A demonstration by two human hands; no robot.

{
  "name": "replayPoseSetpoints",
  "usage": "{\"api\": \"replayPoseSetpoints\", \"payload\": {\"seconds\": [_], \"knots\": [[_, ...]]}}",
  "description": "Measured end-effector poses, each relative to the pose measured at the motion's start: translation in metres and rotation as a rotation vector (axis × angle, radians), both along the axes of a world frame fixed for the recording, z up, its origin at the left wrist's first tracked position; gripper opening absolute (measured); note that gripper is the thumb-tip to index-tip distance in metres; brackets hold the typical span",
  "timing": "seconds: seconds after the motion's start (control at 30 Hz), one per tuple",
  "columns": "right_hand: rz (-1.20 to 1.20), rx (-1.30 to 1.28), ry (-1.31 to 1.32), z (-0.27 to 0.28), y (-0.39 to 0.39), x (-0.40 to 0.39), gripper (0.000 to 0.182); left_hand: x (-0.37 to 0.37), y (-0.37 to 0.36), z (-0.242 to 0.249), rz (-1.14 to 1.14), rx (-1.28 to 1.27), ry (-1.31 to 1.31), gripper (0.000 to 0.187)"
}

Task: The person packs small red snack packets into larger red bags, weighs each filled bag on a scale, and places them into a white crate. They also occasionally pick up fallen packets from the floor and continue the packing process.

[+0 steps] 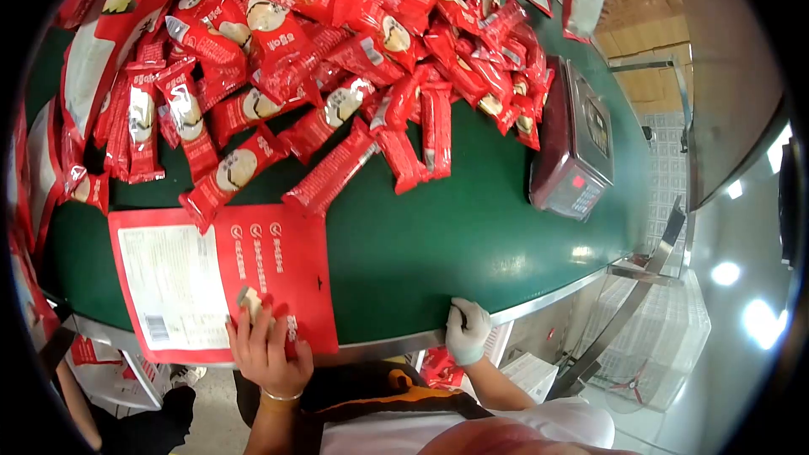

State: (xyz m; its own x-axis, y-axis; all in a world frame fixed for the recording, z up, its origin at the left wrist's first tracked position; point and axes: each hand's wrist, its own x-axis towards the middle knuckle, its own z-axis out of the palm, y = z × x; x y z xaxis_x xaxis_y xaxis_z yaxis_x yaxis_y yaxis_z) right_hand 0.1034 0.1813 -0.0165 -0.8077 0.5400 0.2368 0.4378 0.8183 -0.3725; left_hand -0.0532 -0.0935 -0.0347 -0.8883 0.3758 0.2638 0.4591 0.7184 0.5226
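Fingers [259,329] of the left hand [271,358], bare and spread, rest on the near right part of a red pouch [221,274] without closing round it; a bracelet [282,396] circles that wrist; the right hand [468,333], in a white glove, is curled into a loose fist at the metal rim [379,347], and whether anything lies inside it cannot be told. The pouch lies flat at the near left of the green table [413,253], its near edge reaching over the rim, its white printed panel upward. One red sachet [232,173] overlaps the pouch's far edge; to the far right stands a weighing scale [581,147], near a broad heap of sachets [286,42]; at the far left stand larger red packs [88,76].

Judged from this posture, the step in hand is steadying or taking up the pouch; the next move would call for the left thumb to come under the overhanging edge, for the gloved hand to open and meet the other side, and for the overlapping sachet to be slid clear first.
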Motion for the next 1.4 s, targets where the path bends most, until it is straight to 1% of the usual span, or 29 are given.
{"api": "replayPoseSetpoints", "payload": {"seconds": [0.07,0.13,0.2,0.37,0.57,0.63,1.03,1.4], "knots": [[-0.045,-0.069,-0.024,-0.005,0.001,0.007,0.016,0.001,-0.002,0.001,-0.024,-0.031,-0.045,0.036],[-0.041,-0.056,-0.032,-0.001,0.000,0.003,0.015,0.000,-0.002,0.001,-0.024,-0.032,-0.048,0.038],[-0.042,-0.040,-0.035,0.001,-0.001,0.002,0.014,0.000,-0.002,0.002,-0.017,-0.062,-0.049,0.029],[-0.032,-0.054,-0.018,0.000,0.000,0.001,0.013,0.000,-0.001,0.000,-0.012,-0.050,-0.028,0.029],[-0.034,-0.065,-0.006,-0.001,0.001,0.002,0.012,-0.002,0.002,0.004,-0.006,-0.061,-0.035,0.030],[-0.032,-0.075,-0.001,-0.001,0.002,0.003,0.012,-0.002,0.004,0.007,-0.008,-0.063,-0.052,0.036],[0.003,-0.052,0.048,-0.002,0.003,0.001,0.014,-0.002,0.005,0.009,0.011,-0.038,-0.083,0.037],[0.006,-0.022,0.030,0.002,0.002,-0.001,0.014,-0.003,0.006,0.011,0.017,-0.041,-0.090,0.035]]}}
